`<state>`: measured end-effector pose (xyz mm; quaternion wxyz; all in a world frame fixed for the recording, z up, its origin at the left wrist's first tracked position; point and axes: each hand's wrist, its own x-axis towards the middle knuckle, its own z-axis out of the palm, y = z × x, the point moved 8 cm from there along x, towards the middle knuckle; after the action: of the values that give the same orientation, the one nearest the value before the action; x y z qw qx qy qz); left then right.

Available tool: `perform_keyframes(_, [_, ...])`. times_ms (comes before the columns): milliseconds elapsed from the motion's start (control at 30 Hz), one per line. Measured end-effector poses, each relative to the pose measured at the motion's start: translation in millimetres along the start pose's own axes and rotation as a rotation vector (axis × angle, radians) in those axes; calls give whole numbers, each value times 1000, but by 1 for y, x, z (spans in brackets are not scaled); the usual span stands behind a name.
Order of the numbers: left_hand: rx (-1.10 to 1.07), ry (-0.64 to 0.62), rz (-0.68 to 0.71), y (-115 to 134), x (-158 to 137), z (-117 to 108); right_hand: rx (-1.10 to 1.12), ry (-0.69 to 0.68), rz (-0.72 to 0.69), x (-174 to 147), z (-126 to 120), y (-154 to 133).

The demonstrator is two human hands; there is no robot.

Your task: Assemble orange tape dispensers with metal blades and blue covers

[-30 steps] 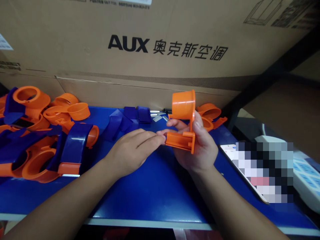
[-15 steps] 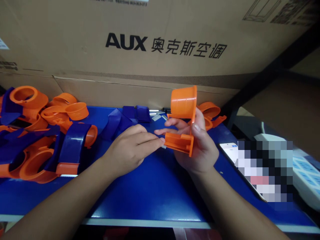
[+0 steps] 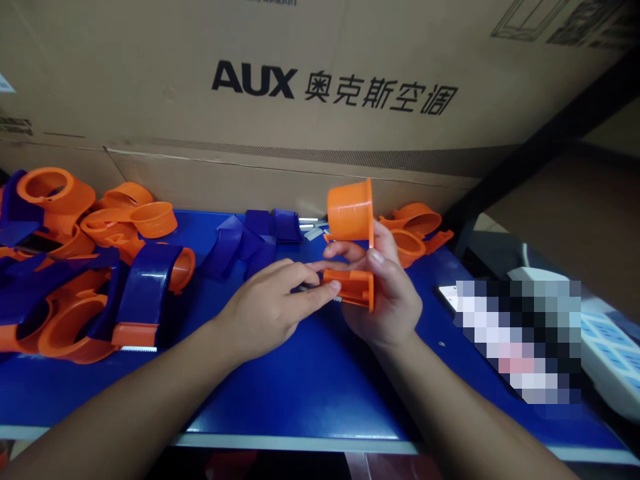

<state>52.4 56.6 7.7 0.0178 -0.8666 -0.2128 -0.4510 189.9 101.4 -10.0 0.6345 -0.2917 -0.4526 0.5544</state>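
Cardboard (image 3: 165,107) reading "AUX 奥克斯空调" fills the upper frame behind the blue counter (image 3: 300,393). Right of center, the right hand (image 3: 387,293) grips an orange holder (image 3: 360,284), long axis upright, drum (image 3: 350,212) pointing left; the left hand (image 3: 273,303) touches its lower end, grip unclear.

Looks like a workshop: tape dispensers (image 3: 95,267) heaped at nine o'clock on the table (image 3: 300,387), air-conditioner carton (image 3: 335,123) at twelve.

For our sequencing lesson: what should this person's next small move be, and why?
Perhaps the left hand should gently press the toothed strip while the right hand steadies the orange holder: teeth show at the holder's lower edge, the left thumb is close, and the strip's seating is unclear.
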Motion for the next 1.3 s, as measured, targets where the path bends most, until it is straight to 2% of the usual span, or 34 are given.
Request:
perform_keyframes(133, [-107, -114, -78, 0, 0, 9, -4, 16, 6, -1, -2, 3])
perform_keyframes(200, [-170, -125, -106, 2, 1, 10, 2, 24, 10, -2, -2, 3])
perform_keyframes(400, [-226, 46, -136, 0, 4, -4, 47, 51, -12, 2, -6, -4])
perform_keyframes(533, [-155, 109, -96, -4, 5, -12, 135, 64, 70, 6, -9, -1])
perform_keyframes(733, [4, 228, -41, -5, 6, -31, 244, 11, 194, 9, -12, 1])
perform_keyframes(900, [10, 227, -47, -4, 3, -29, 174, -63, 181, 9, -9, -7])
perform_keyframes(1000, [-18, 233, -45, 1, 2, -28, 184, -54, 193, 8, -9, -6])
perform_keyframes(1200, [-109, 296, -199, 1, 8, -32, 171, -41, 212, 6, -7, -3])
perform_keyframes(1300, [-112, 310, -210, 1, 9, -33, 97, -46, 200, 6, -8, -4])
